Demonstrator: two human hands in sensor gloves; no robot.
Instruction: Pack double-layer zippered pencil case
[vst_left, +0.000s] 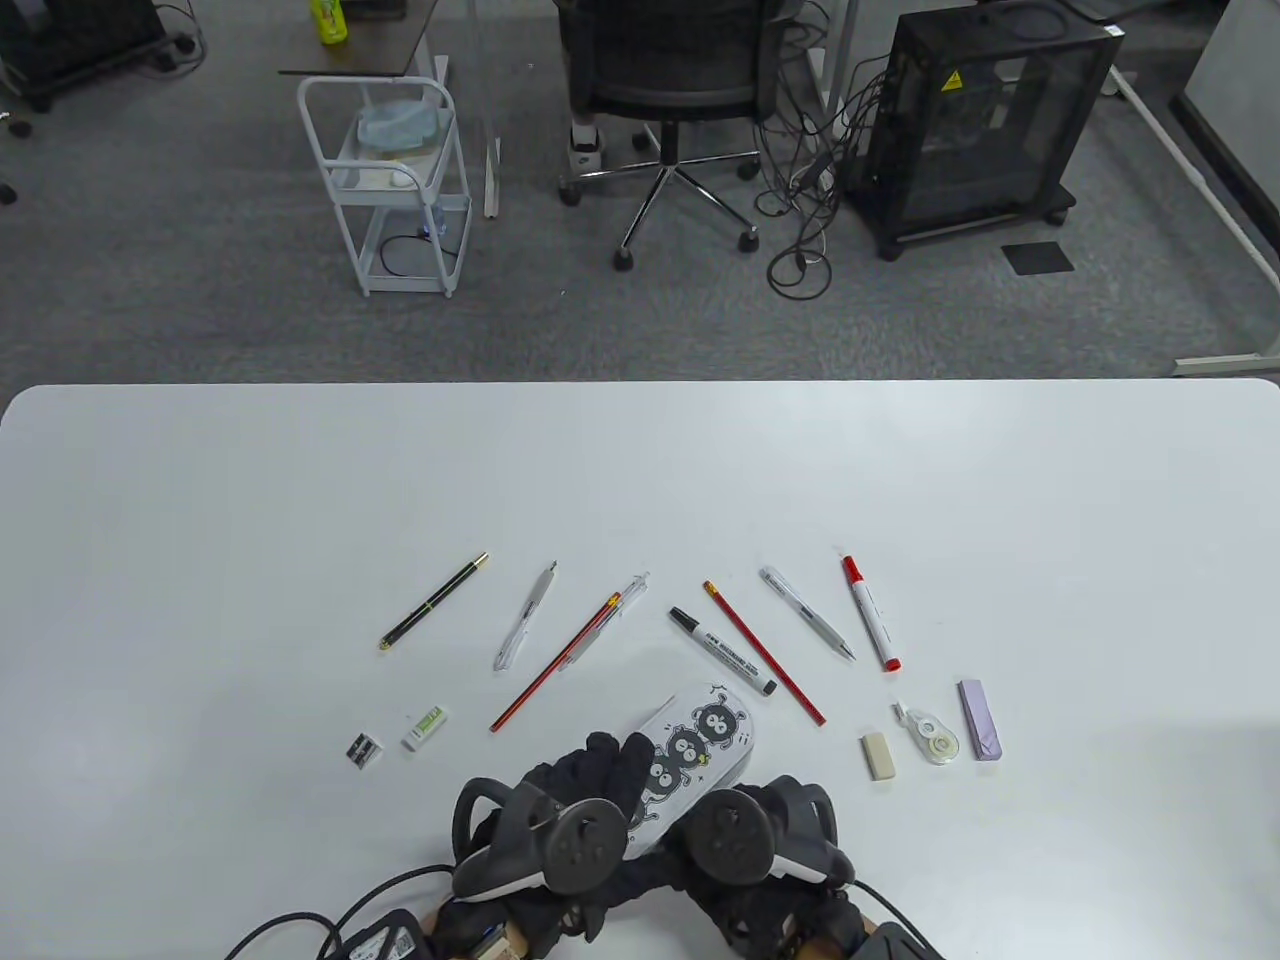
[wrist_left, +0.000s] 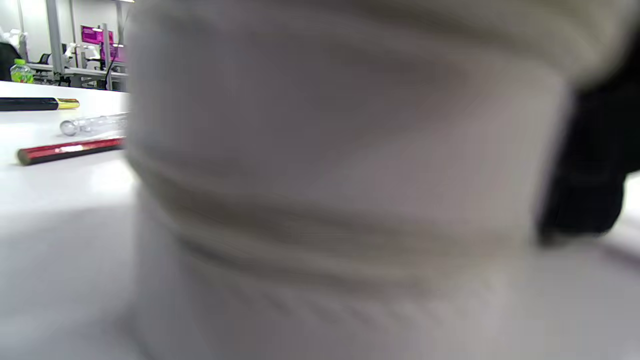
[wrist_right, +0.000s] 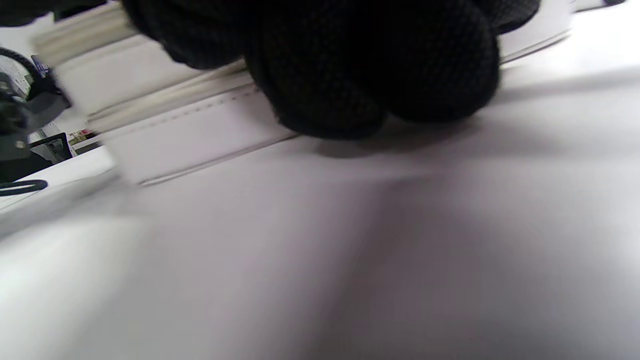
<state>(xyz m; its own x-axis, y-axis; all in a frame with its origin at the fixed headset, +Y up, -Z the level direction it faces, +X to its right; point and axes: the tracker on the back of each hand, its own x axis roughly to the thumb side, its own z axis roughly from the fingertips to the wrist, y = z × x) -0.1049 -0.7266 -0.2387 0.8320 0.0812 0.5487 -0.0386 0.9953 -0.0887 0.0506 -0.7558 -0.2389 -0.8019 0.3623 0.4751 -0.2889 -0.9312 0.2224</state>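
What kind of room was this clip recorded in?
Most likely an office or lab workspace: a white table on grey carpet, a swivel office chair, a black equipment enclosure with loose cables, and a white utility cart.

Beyond the table (vst_left: 200, 480), an office chair (vst_left: 665, 90), a white cart (vst_left: 395, 185) and a black cabinet (vst_left: 975, 120) are being shown.

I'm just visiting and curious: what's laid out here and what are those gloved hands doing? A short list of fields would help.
setting: white table
main item: white pencil case with black cartoon figures, lying flat
left hand: fingers rest on the case's near end
right hand: touches the case's near edge
case zipper: cannot tell whether open
left of case: black pen, sharpener
right of case: red marker, beige eraser, correction tape
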